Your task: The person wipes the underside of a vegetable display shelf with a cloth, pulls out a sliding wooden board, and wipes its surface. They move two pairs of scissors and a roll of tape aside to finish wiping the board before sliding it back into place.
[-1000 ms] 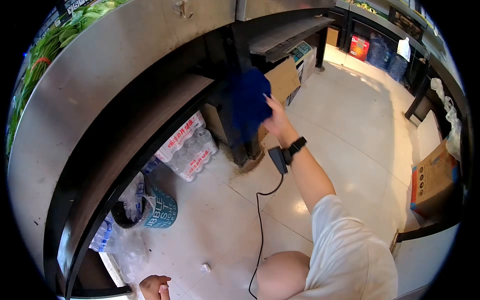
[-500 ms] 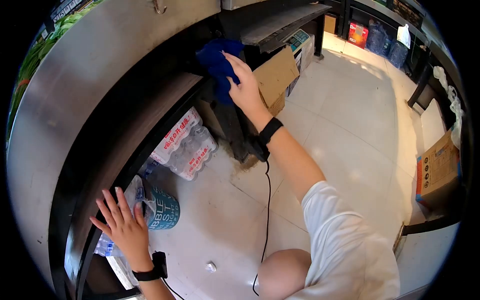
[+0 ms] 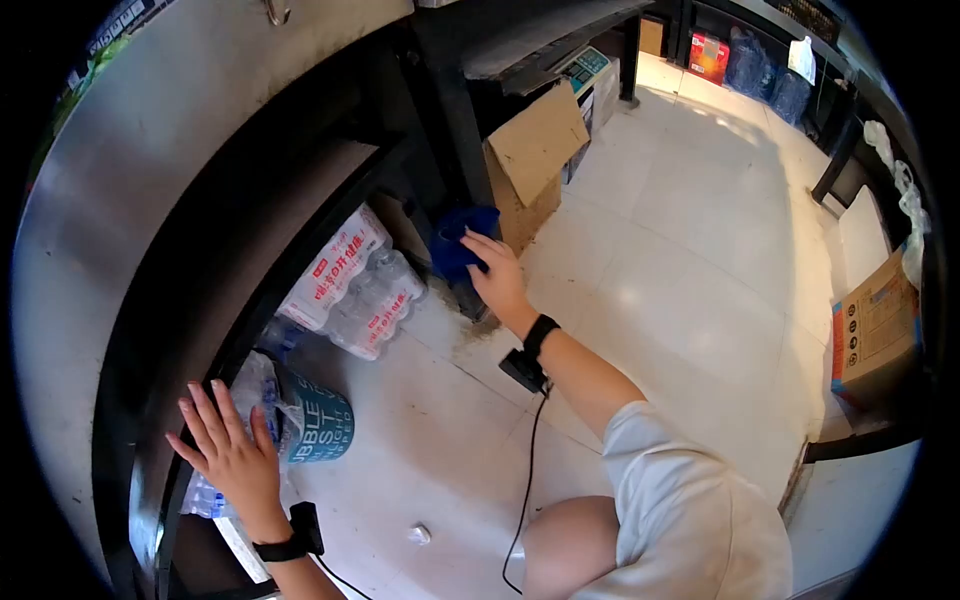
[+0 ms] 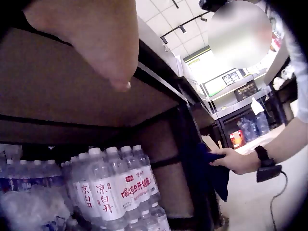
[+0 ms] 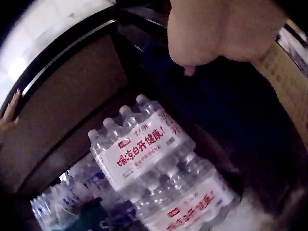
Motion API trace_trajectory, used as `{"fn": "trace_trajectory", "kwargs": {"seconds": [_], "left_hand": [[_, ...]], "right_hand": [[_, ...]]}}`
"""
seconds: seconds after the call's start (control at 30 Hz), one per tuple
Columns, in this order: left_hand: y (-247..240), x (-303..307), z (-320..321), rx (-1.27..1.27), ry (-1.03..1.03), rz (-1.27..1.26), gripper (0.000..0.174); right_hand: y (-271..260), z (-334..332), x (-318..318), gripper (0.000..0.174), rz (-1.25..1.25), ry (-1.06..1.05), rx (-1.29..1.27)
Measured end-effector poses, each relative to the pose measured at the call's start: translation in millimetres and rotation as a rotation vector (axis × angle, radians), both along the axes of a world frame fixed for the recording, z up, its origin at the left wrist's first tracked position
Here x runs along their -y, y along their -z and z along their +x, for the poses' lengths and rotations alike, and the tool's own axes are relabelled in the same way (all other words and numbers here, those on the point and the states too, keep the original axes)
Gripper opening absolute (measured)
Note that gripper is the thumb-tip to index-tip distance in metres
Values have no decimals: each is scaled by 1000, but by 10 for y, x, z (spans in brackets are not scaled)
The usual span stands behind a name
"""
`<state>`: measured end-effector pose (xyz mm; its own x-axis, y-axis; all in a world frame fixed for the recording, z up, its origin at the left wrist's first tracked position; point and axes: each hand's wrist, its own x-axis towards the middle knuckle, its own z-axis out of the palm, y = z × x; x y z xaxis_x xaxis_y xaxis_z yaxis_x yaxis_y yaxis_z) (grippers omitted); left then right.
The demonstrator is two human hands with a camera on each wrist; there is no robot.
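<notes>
A dark blue cloth [image 3: 457, 240] lies against the black table leg, and my right hand [image 3: 500, 282] grips it with bent fingers. In the left wrist view the cloth [image 4: 210, 173] hangs from that hand [image 4: 238, 161] over the leg. In the right wrist view the blue cloth [image 5: 216, 101] spreads beneath the hand [image 5: 226, 31]. My left hand [image 3: 232, 462], fingers spread straight, rests on the edge of the low shelf [image 3: 165, 450]; its palm side is hidden.
Packs of bottled water [image 3: 350, 285] stand under the shelf beside a teal bucket [image 3: 322, 425]. An opened cardboard box [image 3: 535, 150] is right behind the leg. A black cable [image 3: 530, 480] crosses the tiled floor. Another carton [image 3: 875, 330] stands at the right.
My right hand has moved down the leg with the blue cloth. The left hand has risen from the bottom of the view to the shelf edge, its fingers now spread.
</notes>
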<state>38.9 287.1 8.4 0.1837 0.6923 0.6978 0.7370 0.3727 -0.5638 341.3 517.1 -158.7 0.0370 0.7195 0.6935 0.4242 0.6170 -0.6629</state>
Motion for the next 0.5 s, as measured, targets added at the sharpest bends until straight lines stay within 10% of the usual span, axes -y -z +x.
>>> {"fn": "trace_trajectory", "kwargs": {"seconds": [0.3, 0.5], "left_hand": [[119, 502, 32, 103, 130, -51, 57], [400, 837, 34, 41, 171, -132, 51]], "right_hand": [[-1378, -110, -330, 62, 387, 5, -28], [-590, -57, -220, 58, 202, -27, 244]]}}
